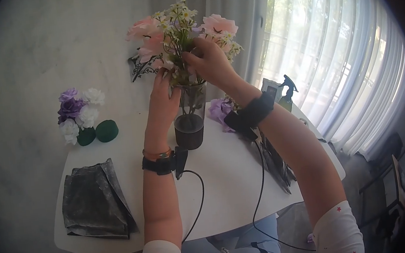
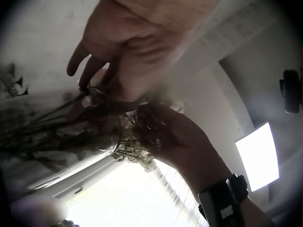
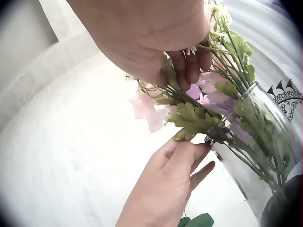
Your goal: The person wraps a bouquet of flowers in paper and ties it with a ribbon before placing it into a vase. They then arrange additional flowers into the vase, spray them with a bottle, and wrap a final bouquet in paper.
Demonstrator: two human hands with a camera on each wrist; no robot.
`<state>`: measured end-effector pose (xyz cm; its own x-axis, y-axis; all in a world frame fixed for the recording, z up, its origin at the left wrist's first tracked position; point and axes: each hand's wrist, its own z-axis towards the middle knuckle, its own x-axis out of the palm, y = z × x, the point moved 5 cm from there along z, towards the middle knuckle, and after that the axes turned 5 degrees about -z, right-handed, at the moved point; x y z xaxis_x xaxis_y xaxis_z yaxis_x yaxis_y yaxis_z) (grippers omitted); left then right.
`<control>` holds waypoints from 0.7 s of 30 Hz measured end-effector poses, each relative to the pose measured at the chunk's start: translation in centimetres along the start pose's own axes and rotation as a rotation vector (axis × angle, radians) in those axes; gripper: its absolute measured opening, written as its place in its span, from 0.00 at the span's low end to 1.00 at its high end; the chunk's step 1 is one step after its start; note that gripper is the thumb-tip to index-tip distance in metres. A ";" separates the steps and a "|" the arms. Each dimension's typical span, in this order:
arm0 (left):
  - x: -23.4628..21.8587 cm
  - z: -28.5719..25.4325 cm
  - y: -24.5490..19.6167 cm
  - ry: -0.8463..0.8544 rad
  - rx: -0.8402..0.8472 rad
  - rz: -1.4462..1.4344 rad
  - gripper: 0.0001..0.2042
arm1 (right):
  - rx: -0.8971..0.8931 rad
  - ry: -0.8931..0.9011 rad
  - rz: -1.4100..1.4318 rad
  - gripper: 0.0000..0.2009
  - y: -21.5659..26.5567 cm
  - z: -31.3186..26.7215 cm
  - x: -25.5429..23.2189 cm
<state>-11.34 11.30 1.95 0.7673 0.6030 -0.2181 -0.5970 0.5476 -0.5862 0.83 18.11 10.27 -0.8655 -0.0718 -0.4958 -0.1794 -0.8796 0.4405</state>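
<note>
A tall clear glass vase (image 1: 192, 110) with a dark lower part stands upright on the table, holding artificial flowers. Pink roses (image 1: 219, 25) and small white daisies (image 1: 179, 18) rise above its rim. Over the rim, my right hand (image 1: 213, 63) pinches leafy green stems (image 3: 182, 97), its fingers curled round them. My left hand (image 1: 160, 103) is at the near left of the vase, fingers extended. In the right wrist view its fingertips touch the rim beside a green leaf (image 3: 191, 120). Bent stems show through the glass in both wrist views.
Purple and white flowers (image 1: 75, 110) lie at the table's back left, by a green round block (image 1: 107, 130). Folded dark sheets (image 1: 92, 202) lie front left. Right of the vase are a purple flower (image 1: 220, 110), a spray bottle (image 1: 286, 93) and dark items (image 1: 275, 163). Cables trail from both wrists.
</note>
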 end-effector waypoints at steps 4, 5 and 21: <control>0.1 0.1 0.3 -0.005 0.021 0.008 0.20 | 0.001 -0.111 -0.065 0.13 -0.1 -0.6 -0.3; 0.1 0.0 0.5 -0.019 0.041 0.029 0.20 | 0.021 -0.094 -0.084 0.13 -0.3 -0.7 -0.2; 1.8 -0.3 1.4 -0.156 0.058 0.121 0.21 | 0.179 -0.137 -0.076 0.16 0.8 -6.8 -5.2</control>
<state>-10.76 13.00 0.48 0.6467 0.7461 -0.1582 -0.6984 0.4960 -0.5159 8.34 14.54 8.12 -0.8997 0.0665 -0.4313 -0.3155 -0.7820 0.5375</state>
